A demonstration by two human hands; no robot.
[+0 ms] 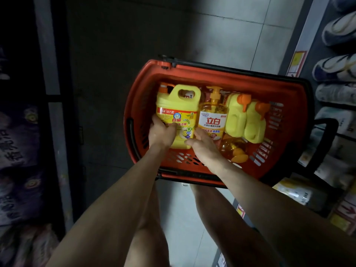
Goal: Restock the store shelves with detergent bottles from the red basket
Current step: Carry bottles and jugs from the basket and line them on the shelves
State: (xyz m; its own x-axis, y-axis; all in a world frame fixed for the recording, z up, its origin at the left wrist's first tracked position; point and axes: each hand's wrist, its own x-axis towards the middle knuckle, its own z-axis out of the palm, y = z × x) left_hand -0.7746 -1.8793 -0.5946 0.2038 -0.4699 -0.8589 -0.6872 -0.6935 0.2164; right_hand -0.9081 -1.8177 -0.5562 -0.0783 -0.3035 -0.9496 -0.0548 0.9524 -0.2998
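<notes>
The red basket sits on the floor below me, holding several detergent bottles. A big yellow jug with a handle stands at its left; my left hand grips the jug's lower part, fingers curled round it. Beside it is a clear amber pump bottle; my right hand lies against its lower part with fingers extended, thumb near the jug. Two small yellow bottles with orange caps lie at the right. Another amber bottle lies near the basket's front.
Store shelves run along the right, with slippers on top and packaged goods lower down. A dark shelf unit with packets stands at the left. Grey tiled floor stretches beyond the basket. My bare legs are below the basket.
</notes>
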